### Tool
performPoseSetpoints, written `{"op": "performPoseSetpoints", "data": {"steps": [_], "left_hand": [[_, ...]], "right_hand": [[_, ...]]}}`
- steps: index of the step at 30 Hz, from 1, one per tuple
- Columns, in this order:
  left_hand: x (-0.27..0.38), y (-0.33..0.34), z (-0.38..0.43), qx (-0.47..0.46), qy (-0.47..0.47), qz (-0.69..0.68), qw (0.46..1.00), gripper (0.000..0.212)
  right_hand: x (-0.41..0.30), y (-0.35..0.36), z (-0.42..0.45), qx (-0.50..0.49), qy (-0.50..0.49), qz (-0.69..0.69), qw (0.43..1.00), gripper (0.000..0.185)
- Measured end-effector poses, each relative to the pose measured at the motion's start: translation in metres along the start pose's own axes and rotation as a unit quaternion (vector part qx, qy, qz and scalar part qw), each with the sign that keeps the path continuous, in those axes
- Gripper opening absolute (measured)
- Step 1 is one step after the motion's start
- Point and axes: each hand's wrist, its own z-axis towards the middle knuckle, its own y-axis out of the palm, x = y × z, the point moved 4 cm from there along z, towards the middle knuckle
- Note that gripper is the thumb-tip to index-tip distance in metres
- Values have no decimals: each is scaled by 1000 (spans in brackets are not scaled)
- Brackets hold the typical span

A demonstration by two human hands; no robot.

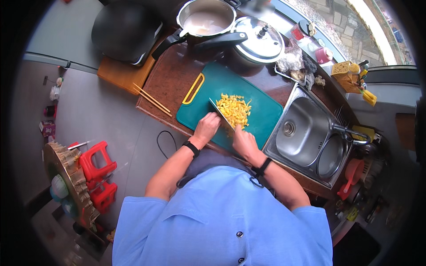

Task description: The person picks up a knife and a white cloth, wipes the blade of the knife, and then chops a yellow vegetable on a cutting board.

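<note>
My right hand (245, 142) grips a kitchen knife by its handle. The knife's broad blade (222, 114) slants up and left across a green cutting board (203, 114) with a yellow handle rim. Chopped yellow pieces (234, 109), likely a vegetable, lie in a heap along the blade's right side. Close to the blade's left face is my left hand (207, 127), its fingers curled. Whether it touches the blade or has something under its fingertips is hidden. Both wrists wear black bands.
A pair of wooden chopsticks (153, 100) lies left of the board on the brown stone countertop (163, 76). Beyond are an uncovered pressure cooker pot (207, 20) and its lid (259, 41). At right is a steel sink (298, 129) with a faucet (356, 134). Red plastic stools (98, 159) stand left.
</note>
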Motion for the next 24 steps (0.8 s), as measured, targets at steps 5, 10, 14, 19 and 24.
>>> {"op": "performPoseSetpoints", "data": {"steps": [5, 10, 14, 19, 24], "left_hand": [[2, -7, 1, -4, -12, -16, 1000, 16], [14, -38, 0, -13, -37, -48, 998, 37], [-1, -23, -13, 1, -72, -67, 995, 25], [-1, -9, -8, 15, -57, -58, 997, 14], [0, -2, -11, 19, -27, -9, 999, 5]], "right_hand": [[-4, 6, 17, 16, -6, 28, 999, 15], [-3, -24, 4, 33, -6, 70, 997, 17], [-5, -38, -12, -18, -18, 43, 999, 15], [4, -23, -28, -16, -40, 27, 999, 18], [6, -6, -29, -17, -8, 25, 1000, 17]]}}
